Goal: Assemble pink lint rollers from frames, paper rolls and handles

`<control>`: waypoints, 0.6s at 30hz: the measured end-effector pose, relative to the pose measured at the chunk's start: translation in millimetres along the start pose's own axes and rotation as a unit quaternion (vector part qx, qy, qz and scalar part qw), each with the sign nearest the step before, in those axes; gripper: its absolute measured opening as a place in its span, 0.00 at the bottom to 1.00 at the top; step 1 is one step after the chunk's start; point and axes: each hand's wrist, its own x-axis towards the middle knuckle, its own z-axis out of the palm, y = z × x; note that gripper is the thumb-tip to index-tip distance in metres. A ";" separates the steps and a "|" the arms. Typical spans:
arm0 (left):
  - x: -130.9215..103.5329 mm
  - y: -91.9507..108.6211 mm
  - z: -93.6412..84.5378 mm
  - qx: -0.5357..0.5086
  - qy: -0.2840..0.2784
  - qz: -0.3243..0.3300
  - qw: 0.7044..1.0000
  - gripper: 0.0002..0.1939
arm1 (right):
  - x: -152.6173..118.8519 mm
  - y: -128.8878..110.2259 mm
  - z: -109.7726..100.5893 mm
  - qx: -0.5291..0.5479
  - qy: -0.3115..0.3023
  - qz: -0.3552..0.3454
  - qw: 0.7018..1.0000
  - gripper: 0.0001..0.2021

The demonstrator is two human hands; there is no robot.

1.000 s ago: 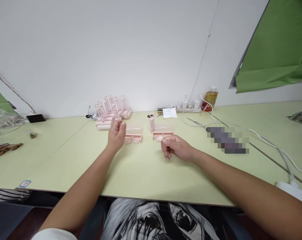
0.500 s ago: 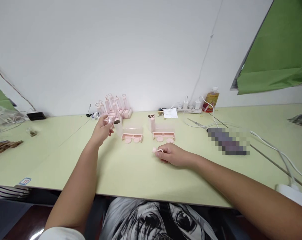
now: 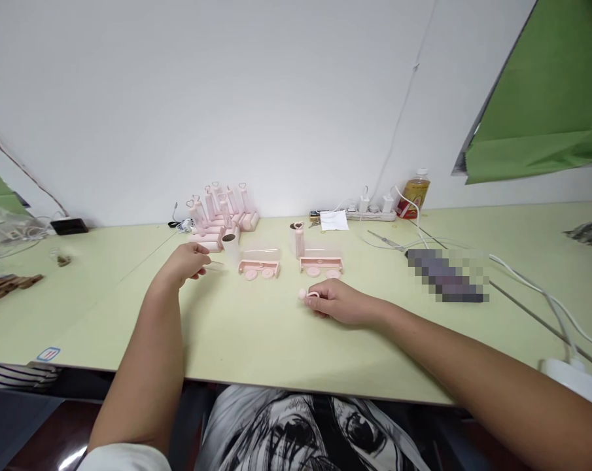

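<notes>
My left hand (image 3: 185, 263) holds a small clear tube (image 3: 214, 265) low over the table, left of a standing cylinder (image 3: 231, 247) with a dark opening. Between the fingers of my right hand (image 3: 335, 302) is a pink piece (image 3: 303, 294) with a round end and a curved loop. Two open pink trays, one at centre (image 3: 259, 267) and one to its right (image 3: 321, 263), have round discs in front and clear covers behind. Beside the right tray stands a pink tube with a heart-shaped top (image 3: 299, 241).
Several pink heart-topped tubes (image 3: 210, 209) and pink boxes stand by the wall. Farther right are a white paper (image 3: 333, 220), a power strip (image 3: 371, 215), a bottle (image 3: 414, 195), cables and a blurred dark object (image 3: 445, 278). Brown pieces (image 3: 6, 286) lie far left.
My left hand has moved left and toward me with the clear tube, away from the standing cylinder. My right hand has barely moved.
</notes>
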 end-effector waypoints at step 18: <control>33.7 -21.5 56.5 0.138 0.008 0.096 0.986 0.10 | -0.1 -1.9 -0.2 0.011 0.002 0.004 1.000 0.22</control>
